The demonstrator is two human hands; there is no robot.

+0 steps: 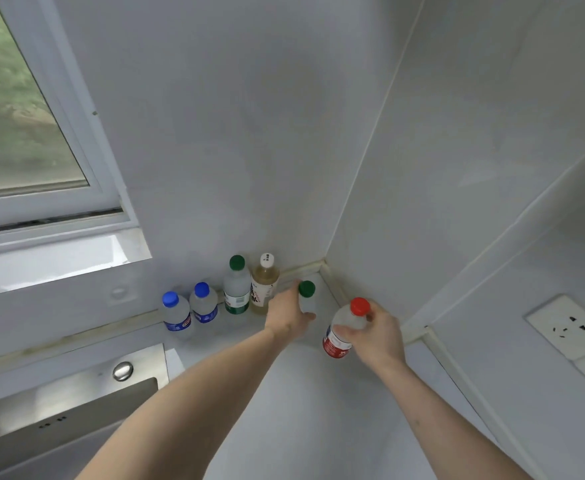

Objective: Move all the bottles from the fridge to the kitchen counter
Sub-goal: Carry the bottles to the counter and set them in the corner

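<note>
Left hand [286,315]: fingers curled around a green-capped bottle [307,299] in the counter [305,403] corner. Right hand [376,332]: fingers clamped on a red-capped bottle [344,329] just beside it. Four more bottles stand upright along the back wall.

Nothing fully legible. White-capped tea bottle [264,285]: small dark characters on the cap, large red and black characters on the label, too blurred to read. Red-capped bottle [341,332]: red label with white marks, unreadable. Two blue-capped bottles [177,311] [204,304]: blue labels, a red logo patch, print blurred. Green-capped bottle [236,287]: green-and-white label, text unreadable.
</note>
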